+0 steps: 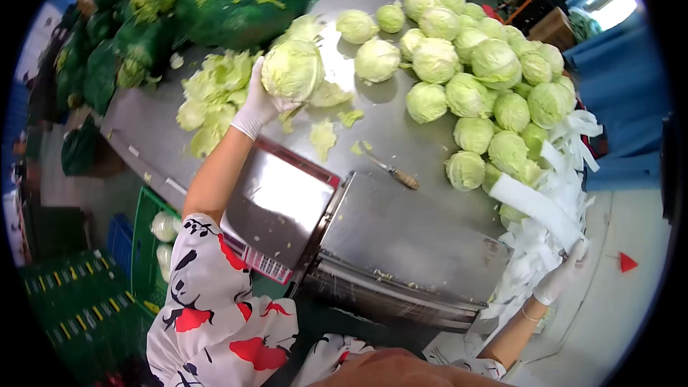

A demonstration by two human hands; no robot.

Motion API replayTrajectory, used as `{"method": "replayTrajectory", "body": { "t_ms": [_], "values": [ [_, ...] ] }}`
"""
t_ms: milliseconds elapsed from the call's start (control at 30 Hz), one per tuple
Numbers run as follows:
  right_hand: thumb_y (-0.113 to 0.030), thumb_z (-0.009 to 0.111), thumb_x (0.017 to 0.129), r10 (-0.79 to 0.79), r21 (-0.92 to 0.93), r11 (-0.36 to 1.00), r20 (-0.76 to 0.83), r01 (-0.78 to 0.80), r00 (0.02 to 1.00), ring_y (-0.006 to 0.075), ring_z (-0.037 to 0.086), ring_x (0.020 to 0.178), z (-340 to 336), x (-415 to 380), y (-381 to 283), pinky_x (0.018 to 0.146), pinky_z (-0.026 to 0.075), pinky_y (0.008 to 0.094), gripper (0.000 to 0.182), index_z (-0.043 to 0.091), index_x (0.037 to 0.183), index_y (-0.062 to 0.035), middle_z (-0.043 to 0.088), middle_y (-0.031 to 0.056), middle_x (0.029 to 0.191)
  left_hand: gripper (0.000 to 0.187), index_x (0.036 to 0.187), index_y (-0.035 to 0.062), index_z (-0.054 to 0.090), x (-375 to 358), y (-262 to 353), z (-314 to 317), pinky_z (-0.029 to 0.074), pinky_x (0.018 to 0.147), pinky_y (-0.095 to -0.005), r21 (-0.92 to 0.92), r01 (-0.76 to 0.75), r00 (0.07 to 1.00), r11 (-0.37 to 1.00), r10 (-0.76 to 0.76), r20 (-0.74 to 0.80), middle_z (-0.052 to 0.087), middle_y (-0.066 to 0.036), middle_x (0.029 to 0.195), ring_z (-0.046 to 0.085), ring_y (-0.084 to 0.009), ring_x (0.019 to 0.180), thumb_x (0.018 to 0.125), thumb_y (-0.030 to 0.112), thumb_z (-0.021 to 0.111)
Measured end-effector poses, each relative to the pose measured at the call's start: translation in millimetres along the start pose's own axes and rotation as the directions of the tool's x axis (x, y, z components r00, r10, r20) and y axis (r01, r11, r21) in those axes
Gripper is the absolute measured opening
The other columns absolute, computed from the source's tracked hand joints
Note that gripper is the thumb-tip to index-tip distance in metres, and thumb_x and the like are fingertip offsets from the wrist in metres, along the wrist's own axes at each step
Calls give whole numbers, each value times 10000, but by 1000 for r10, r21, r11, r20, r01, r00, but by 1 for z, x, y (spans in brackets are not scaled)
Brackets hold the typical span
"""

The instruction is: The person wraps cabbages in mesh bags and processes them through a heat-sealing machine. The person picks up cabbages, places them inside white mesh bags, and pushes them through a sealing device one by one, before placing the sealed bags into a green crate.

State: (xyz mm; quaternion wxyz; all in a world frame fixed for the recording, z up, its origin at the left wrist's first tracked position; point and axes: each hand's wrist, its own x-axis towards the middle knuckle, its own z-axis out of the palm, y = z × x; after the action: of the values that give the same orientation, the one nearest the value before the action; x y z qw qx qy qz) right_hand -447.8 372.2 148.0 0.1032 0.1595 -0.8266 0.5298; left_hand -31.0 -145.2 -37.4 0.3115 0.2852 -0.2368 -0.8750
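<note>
In a white glove, my left hand (259,100) grips a trimmed pale green cabbage (292,70) above the steel table, beside loose outer leaves (215,97). My right hand (562,276), also gloved, is at the lower right with its fingers closed on the end of a white foam strip (534,204). This strip reaches up and left over a heap of similar white strips (534,261). A knife with a wooden handle (403,178) lies on the table between my hands.
A large pile of cabbages (469,93) covers the table's right side. Nearest me is a scale with a shiny metal plate (276,197), beside a steel-topped unit (401,244). Green mesh sacks (236,11) stand at the back left. A green crate (147,244) holds wrapped cabbages.
</note>
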Motion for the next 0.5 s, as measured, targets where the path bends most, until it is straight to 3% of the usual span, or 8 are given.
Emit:
{"method": "replayTrajectory", "body": {
  "t_ms": [100, 167, 200, 267, 333, 400, 467, 500],
  "values": [
    [-217, 607, 972, 27, 95, 995, 47, -31, 999, 201, 608, 940, 11, -10, 5, 841, 490, 332, 396, 575, 1262, 50, 645, 144, 1099, 792, 1476, 159, 403, -73, -6, 16, 516, 948, -543, -62, -46, 999, 997, 47, 5, 491, -114, 1454, 525, -325, 1287, 913, 716, 390],
    [-207, 550, 998, -262, 115, 963, 217, 242, 940, 152, 546, 902, 18, -20, 42, 787, 439, 282, 343, 566, 1243, 33, 609, 96, 1088, 779, 1481, 115, 386, -116, -13, 9, 477, 1016, -538, -88, -15, 1000, 996, 14, -5, 481, -150, 1455, 510, -335, 1303, 943, 679, 369],
    [-202, 520, 1010, -252, 276, 947, 322, 165, 912, 140, 516, 870, 20, -28, 44, 761, 419, 268, 317, 555, 1228, 25, 585, 80, 1059, 771, 1480, 106, 385, -135, -18, 8, 470, 1028, -528, -89, -21, 1000, 996, 20, -11, 479, -157, 1455, 511, -334, 1302, 951, 667, 365],
    [-192, 458, 1033, -111, 568, 764, 584, -306, 804, 129, 456, 791, 30, -53, 31, 709, 386, 251, 266, 527, 1193, 9, 530, 56, 977, 721, 1477, 89, 384, -177, -31, -4, 445, 1068, -487, -119, 43, 999, 992, -44, -10, 484, -168, 1447, 510, -325, 1303, 982, 612, 356],
    [-183, 396, 1054, -64, 524, 147, 851, -839, 521, 131, 397, 699, 64, -87, 0, 657, 359, 245, 224, 493, 1152, -6, 468, 39, 872, 711, 1473, 89, 390, -207, -42, -13, 452, 1062, -486, -173, 85, 996, 981, -90, -24, 496, -169, 1435, 516, -319, 1298, 982, 602, 368],
    [-257, 452, 1029, -292, 344, 174, 913, -923, 285, 140, 402, 769, 82, -112, -8, 709, 376, 270, 261, 498, 1193, -59, 465, 14, 918, 700, 1470, 88, 394, -230, -55, -19, 460, 1052, -486, -191, 98, 992, 977, -110, -57, 508, -167, 1423, 528, -313, 1287, 982, 591, 385],
    [-236, 374, 1069, 159, 343, 320, 899, -883, 407, 106, 334, 630, 87, -166, -62, 573, 320, 245, 194, 475, 994, -89, 406, -9, 788, 690, 1467, 87, 398, -246, -66, -24, 471, 1040, -487, -159, 89, 988, 983, -107, -108, 520, -164, 1412, 547, -308, 1268, 981, 577, 405],
    [-233, 361, 1072, -16, 327, 627, 913, -708, 408, 104, 330, 626, 90, -183, -71, 574, 318, 246, 200, 467, 958, -107, 388, -19, 767, 694, 1460, 86, 408, -251, -70, -30, 481, 1027, -478, -83, 77, 989, 993, -87, -120, 530, -161, 1401, 559, -302, 1256, 974, 581, 422]
  ]
}}
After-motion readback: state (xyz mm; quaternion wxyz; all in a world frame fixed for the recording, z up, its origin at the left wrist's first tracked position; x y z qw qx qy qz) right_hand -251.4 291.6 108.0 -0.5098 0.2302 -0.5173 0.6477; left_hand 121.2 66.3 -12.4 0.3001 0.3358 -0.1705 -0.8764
